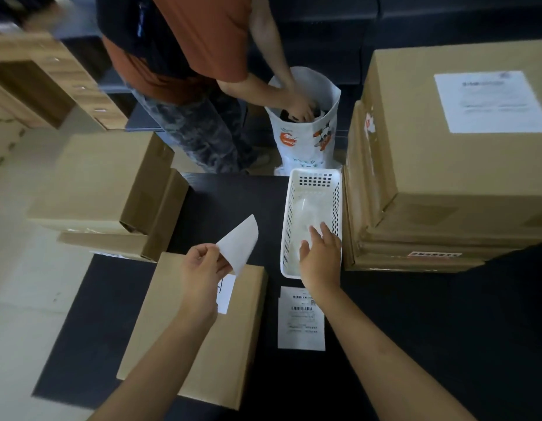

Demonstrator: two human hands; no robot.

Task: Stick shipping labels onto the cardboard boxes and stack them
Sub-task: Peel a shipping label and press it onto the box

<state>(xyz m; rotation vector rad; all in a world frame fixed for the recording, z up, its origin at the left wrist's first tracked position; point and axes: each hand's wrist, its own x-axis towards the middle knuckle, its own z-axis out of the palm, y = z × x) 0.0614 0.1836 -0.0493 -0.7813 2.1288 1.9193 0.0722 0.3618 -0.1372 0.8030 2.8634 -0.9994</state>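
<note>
Your left hand [203, 268] pinches a blank white sheet [239, 244] by its lower corner, thumb and fingers curled on it, and holds it up over the far edge of the flat cardboard box [196, 338] that lies on the black worktop [415, 344] toward its near left. A label [226, 294] is already stuck on that box's top near the far edge, partly hidden behind your hand.

Your right hand [321, 259] reaches into the near end of the white plastic basket [289, 208], fingers spread and fairly straight, holding nothing that you can make out. The basket stands at the middle of the worktop, its right wall just beside the stack of boxes. Pale crumpled sheets seem to lie in its bottom, though they are blurred.

A printed shipping label [300, 326] with barcodes lies flat on the worktop just in front of the basket, between the flat box and your right forearm, which crosses its far right corner.

On the right side of the worktop stands a tall stack of boxes [430, 183]; the top one carries a white label [488, 101]. At the left edge sits another pile of boxes [102, 183], overhanging the worktop.

Beyond the far edge a person in an orange shirt [209, 34] bends with both hands inside a white bag [306, 138] on the floor.
</note>
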